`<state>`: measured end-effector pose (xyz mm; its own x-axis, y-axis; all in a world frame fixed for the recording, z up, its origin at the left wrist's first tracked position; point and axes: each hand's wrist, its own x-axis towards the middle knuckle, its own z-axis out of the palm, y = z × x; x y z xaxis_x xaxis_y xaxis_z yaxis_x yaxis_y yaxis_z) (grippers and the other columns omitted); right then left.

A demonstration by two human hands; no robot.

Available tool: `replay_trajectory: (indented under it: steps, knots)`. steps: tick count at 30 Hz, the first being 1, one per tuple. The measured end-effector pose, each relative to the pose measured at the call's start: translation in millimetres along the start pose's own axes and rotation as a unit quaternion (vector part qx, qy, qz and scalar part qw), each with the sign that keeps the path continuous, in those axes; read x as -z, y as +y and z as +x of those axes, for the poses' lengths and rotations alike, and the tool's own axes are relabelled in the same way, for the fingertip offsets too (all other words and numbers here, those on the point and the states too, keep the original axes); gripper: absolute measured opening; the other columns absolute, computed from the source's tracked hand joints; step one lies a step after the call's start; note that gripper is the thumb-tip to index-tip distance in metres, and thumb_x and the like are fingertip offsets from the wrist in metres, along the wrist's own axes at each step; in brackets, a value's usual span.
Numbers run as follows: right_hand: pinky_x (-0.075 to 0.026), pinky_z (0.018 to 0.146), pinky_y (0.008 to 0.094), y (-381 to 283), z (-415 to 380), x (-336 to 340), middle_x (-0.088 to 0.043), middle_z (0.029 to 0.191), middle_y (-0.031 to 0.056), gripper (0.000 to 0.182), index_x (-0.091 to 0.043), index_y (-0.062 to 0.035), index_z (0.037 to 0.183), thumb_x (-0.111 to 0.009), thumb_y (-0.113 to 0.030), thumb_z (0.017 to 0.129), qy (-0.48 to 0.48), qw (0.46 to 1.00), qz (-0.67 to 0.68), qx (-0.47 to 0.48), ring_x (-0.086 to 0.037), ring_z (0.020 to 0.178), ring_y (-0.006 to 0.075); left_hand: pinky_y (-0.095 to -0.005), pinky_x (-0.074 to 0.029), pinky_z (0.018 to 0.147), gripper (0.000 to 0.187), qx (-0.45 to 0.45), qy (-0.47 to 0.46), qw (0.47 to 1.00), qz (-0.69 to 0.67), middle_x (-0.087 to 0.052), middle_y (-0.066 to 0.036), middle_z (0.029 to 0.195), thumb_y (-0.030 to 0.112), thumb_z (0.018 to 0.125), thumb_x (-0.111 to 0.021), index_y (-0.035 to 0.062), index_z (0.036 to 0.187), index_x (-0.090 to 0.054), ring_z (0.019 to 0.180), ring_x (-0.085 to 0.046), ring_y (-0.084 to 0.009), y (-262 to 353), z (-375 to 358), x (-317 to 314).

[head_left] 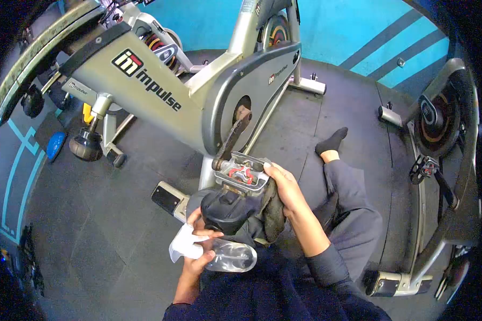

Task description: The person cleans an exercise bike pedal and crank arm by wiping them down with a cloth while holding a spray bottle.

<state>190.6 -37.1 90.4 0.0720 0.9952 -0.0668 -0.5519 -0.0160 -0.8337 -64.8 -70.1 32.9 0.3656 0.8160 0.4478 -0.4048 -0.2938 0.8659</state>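
My left hand (196, 263) is wrapped around the neck of a clear spray bottle (233, 257) with a white trigger head (186, 243). The bottle lies tilted on its side, close under the bike pedal (246, 174). That pedal has a metal cage body with red parts inside and a black toe cage (230, 209) hanging below. My right hand (288, 188) grips a dark cloth (273, 211) against the pedal's right side, thumb at its upper edge. The crank arm (234, 134) joins the pedal to the exercise bike (171, 101).
A second exercise bike (439, 123) stands at the right, its pedal (426, 170) facing me. My socked foot (332, 140) rests on the dark floor mat (118, 224). A blue wall (348, 27) is behind. At the left lies a blue dome-shaped object (56, 145).
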Motion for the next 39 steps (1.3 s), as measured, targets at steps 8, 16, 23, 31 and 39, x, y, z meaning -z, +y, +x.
replay_trajectory:
  steps: [8,16,23,31,39]
  knots:
    - [-0.045,0.056,0.0264,13.6,-4.6,1.2,-0.062,0.066,0.0051,0.039,-0.064,-0.0077,0.094,-0.053,-0.045,0.092,0.098,0.987,0.056,-0.116,-0.056,0.056,0.0135,-0.0574,-0.045,0.095,0.060,-0.042,-0.134,0.987,0.080,-0.011,-0.016,0.152,0.019,0.071,-0.072,0.0022,0.125,-0.052,0.139,-0.021,-0.0365,0.3,7.3,-15.7]
    - [-0.043,0.055,0.0264,18.6,-9.0,3.6,-0.061,0.065,0.0047,0.048,-0.063,-0.0093,0.100,-0.043,-0.053,0.095,0.044,0.991,0.037,-0.123,-0.054,0.056,0.0139,-0.0493,-0.039,0.102,0.058,-0.031,-0.129,0.980,0.147,-0.004,-0.020,0.151,0.017,0.074,-0.071,0.0050,0.127,-0.052,0.135,-0.027,-0.0418,12.6,14.5,-29.9]
    - [-0.044,0.078,0.0277,23.3,-30.7,6.1,-0.065,0.083,0.0073,0.033,-0.055,-0.0047,0.114,-0.041,-0.032,0.101,0.068,0.988,-0.113,0.081,-0.058,0.085,0.0145,-0.0443,-0.038,0.103,0.048,-0.037,-0.080,0.954,0.285,-0.007,-0.024,0.149,0.012,0.068,-0.069,0.0042,0.115,-0.064,0.138,-0.019,-0.0401,26.2,31.5,-51.9]
    - [-0.037,0.101,0.0330,13.8,-37.5,7.7,-0.055,0.127,0.0152,0.060,-0.042,0.0024,0.135,-0.067,-0.015,0.084,0.016,0.876,-0.412,0.252,-0.051,0.118,0.0223,-0.0412,-0.040,0.100,0.045,-0.045,-0.004,0.912,0.408,-0.018,-0.027,0.143,0.009,0.068,-0.069,0.0044,0.113,-0.065,0.132,-0.031,-0.0401,34.5,41.2,-83.0]
    - [-0.046,0.088,0.0346,16.4,-22.5,14.4,-0.063,0.107,0.0184,0.040,-0.055,0.0005,0.119,-0.064,-0.021,0.087,0.066,0.819,-0.488,0.293,-0.062,0.101,0.0315,-0.0305,-0.047,0.077,0.042,-0.017,0.059,0.896,0.440,-0.043,-0.018,0.124,0.004,0.067,-0.073,0.0026,0.107,-0.064,0.090,-0.054,-0.0217,18.5,2.6,-105.5]
